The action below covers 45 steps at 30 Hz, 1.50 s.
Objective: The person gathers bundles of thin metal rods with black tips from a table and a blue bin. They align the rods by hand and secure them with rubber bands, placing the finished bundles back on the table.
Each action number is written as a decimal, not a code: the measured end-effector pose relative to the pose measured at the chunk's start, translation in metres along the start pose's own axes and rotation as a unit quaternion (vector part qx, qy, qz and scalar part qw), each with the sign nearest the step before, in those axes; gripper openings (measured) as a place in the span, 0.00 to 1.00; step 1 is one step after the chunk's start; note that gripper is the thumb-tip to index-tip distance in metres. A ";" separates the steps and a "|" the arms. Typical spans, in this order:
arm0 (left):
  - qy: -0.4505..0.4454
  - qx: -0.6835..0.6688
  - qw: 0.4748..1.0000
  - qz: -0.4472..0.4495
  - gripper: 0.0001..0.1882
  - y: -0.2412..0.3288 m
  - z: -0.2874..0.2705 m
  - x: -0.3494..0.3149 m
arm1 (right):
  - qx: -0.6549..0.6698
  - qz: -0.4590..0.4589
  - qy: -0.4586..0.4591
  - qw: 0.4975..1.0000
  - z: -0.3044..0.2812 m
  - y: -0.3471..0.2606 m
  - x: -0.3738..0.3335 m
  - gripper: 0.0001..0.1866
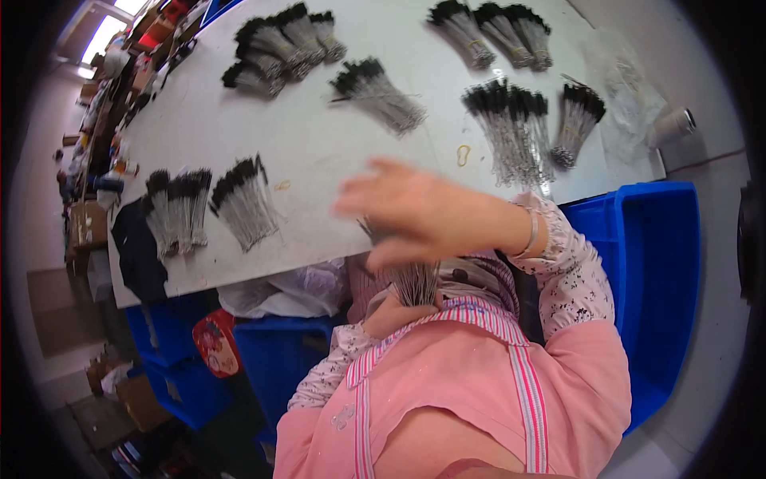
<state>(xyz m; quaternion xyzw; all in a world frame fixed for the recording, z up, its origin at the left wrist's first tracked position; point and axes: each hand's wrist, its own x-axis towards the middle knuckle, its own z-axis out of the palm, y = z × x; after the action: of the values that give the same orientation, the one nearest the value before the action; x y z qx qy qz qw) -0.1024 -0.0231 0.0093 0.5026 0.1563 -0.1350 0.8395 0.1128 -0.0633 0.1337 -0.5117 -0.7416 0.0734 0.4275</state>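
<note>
Close to my body, my left hand (389, 314) is closed around a bundle of thin wire-handled brushes (416, 283), their wire ends showing above the fist. My right hand (415, 211) passes over the top of that bundle, somewhat blurred, with fingers apart and nothing seen in them. It covers the upper part of the bundle. On the white table (319, 156) ahead lie more black-tipped brush bundles, the nearest being one bundle (246, 206) at left and a wide group (511, 132) at right.
Further bundles lie at the far left (291, 44) and far right (499, 36). Loose rubber bands (463, 156) rest on the tabletop. Blue bins (658, 279) stand at my right and under the table. Clear plastic (626, 92) and a spool (674, 126) sit at the right edge.
</note>
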 end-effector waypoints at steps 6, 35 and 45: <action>0.098 -0.214 0.966 0.104 0.31 0.015 -0.002 0.004 | 0.298 0.394 0.303 0.815 0.046 0.032 -0.056 0.18; 0.322 -0.175 0.900 0.235 0.24 0.012 -0.040 0.052 | 0.565 0.461 0.442 0.523 0.150 0.063 -0.041 0.12; 0.331 -0.215 0.881 0.261 0.25 0.009 -0.048 0.047 | 0.627 0.444 0.422 0.481 0.157 0.068 -0.035 0.11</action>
<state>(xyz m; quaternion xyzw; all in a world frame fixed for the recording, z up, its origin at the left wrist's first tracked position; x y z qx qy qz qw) -0.0623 0.0202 -0.0230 0.3482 0.3135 0.3001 0.8309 0.0527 -0.0090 -0.0212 -0.3390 0.0972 0.4739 0.8069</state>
